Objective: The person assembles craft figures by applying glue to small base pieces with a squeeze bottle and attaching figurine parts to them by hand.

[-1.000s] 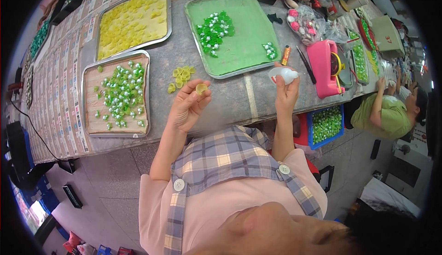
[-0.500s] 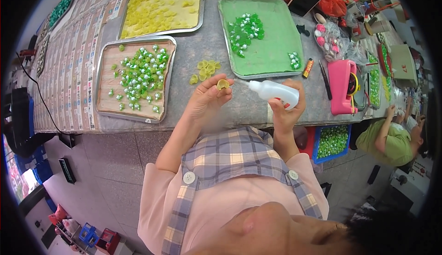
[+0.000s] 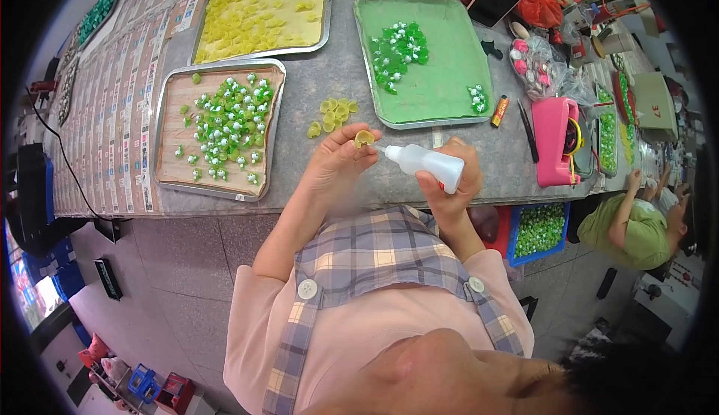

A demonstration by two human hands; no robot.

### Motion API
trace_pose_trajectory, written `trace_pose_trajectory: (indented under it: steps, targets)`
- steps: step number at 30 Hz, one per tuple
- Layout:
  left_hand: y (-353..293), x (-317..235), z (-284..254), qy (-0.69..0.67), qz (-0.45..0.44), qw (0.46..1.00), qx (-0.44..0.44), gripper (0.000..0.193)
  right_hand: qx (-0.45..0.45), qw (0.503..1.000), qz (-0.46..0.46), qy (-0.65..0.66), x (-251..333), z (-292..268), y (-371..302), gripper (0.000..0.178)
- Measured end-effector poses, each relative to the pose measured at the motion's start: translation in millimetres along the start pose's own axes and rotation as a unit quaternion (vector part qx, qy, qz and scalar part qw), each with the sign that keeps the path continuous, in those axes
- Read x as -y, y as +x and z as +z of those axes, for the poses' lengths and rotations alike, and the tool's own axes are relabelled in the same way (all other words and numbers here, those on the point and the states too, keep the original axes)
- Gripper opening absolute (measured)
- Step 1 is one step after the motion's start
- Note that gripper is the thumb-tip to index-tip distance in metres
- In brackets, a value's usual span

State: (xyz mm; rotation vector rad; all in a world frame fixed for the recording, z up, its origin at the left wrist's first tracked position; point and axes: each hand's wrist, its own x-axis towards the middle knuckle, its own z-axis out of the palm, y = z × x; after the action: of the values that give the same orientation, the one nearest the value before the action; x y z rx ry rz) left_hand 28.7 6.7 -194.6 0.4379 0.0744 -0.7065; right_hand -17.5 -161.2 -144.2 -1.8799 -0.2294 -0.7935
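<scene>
Between the thumb and fingers of my left hand (image 3: 338, 159) is a small yellow translucent cup-shaped piece (image 3: 364, 138), its hollow side showing. My right hand (image 3: 455, 183) is wrapped round a white squeeze bottle (image 3: 427, 164) with a thin nozzle. The bottle lies nearly level, and its tip points left, at or very near the yellow piece; whether they touch I cannot tell. Just beyond my left fingers, a small pile of loose yellow cup pieces (image 3: 337, 111) lies on the table.
A tray of green-and-white beads (image 3: 283, 78) stands at the left, a tray of yellow pieces (image 3: 329, 22) behind it. The green tray (image 3: 449, 55) holds green pieces. At the right are a lighter (image 3: 499, 111), a black pen-like tool (image 3: 528, 130) and a pink tape dispenser (image 3: 550, 160).
My right hand has brought the bottle left and slightly down, so its nozzle is now at the yellow piece. My left hand has barely moved.
</scene>
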Motion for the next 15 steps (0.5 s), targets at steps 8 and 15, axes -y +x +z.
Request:
trace_pose_trajectory:
  steps: [8, 15]
  targets:
    - [0.1, 1.0, -0.2, 0.003, -0.002, 1.0, -0.009, 0.028, 0.017, 1.0, -0.004, -0.013, -1.3, -0.2, -0.6, 0.033]
    - [-0.1, 1.0, 1.0, -0.003, 0.0, 1.0, -0.001, 0.027, -0.018, 1.0, 0.0, -0.018, -3.1, -1.2, -0.8, 0.034]
